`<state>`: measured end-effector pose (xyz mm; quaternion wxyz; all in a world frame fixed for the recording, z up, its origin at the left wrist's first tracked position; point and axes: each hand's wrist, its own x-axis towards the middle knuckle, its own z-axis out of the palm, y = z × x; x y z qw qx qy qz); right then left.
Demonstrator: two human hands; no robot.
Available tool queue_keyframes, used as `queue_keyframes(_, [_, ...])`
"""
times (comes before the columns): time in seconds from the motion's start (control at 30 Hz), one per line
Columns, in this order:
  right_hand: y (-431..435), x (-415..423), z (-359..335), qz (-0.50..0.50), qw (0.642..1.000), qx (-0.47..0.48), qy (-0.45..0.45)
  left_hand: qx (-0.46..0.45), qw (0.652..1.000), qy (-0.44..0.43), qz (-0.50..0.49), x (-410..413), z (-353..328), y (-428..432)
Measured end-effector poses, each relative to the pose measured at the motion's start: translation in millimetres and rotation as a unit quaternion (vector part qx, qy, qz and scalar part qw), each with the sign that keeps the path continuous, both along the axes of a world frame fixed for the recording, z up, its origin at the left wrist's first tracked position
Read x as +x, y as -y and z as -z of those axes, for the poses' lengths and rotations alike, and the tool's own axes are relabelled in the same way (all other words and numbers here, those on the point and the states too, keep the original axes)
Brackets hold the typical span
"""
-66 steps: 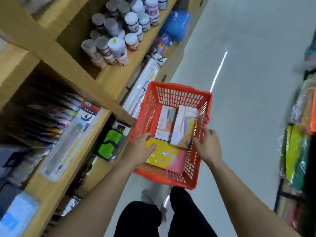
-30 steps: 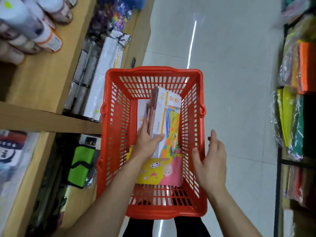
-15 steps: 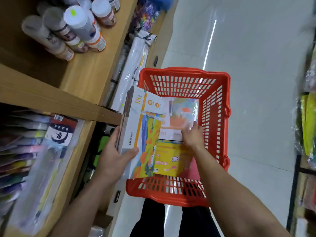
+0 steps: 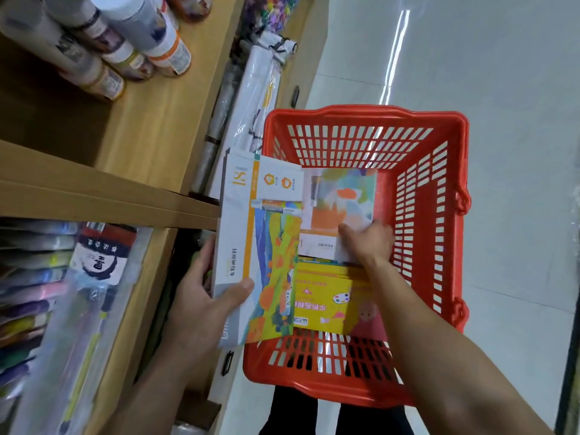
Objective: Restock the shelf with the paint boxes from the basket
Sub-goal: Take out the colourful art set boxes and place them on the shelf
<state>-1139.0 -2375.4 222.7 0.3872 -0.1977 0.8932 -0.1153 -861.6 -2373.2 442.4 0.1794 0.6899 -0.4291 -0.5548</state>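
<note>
A red plastic basket (image 4: 439, 171) sits below me on the floor beside the wooden shelf (image 4: 150, 127). My left hand (image 4: 204, 296) grips a white paint box with orange and colourful art (image 4: 251, 240), lifted over the basket's left rim. My right hand (image 4: 367, 240) is inside the basket, fingers closed on the near end of a second white paint box with pastel art (image 4: 339, 199). A yellow and pink paint box (image 4: 332, 296) lies flat on the basket's bottom, partly under my right forearm.
Paint bottles (image 4: 131, 42) lie on the upper shelf. Wrapped paper rolls (image 4: 251, 98) rest on a lower ledge next to the basket. Packaged brushes and pens (image 4: 62, 277) fill the shelf at left. Pale floor stretches to the right.
My left hand has lifted the white box out of the basket and swung it left toward the shelf. My right hand went into the basket onto the second box.
</note>
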Motion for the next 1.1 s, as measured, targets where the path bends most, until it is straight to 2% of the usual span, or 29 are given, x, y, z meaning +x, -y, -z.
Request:
queue_keyframes(0.13, [7, 12, -28, 0.032, 0.988, -0.13, 0.081, -0.002, 1.0, -0.001, 0.001, -5, 0, 0])
queue_keyframes(0.33, [-18, 10, -117, -0.025, 0.979, -0.202, 0.007, -0.003, 1.0, 0.007, 0.011, -15, -26, -4])
queue_keyframes(0.6, [-80, -26, -265, -0.073, 0.958, -0.277, 0.024, -0.04, 0.997, -0.055, -0.035, -26, -121, -43])
queue_keyframes(0.8, [-104, -15, -355, -0.119, 0.922, -0.362, 0.071, -0.124, 0.984, -0.058, -0.113, -14, -209, -113])
queue_keyframes(1.1, [-137, 55, -450, -0.246, 0.831, -0.471, 0.164, -0.244, 0.933, -0.059, -0.259, 46, -305, -260])
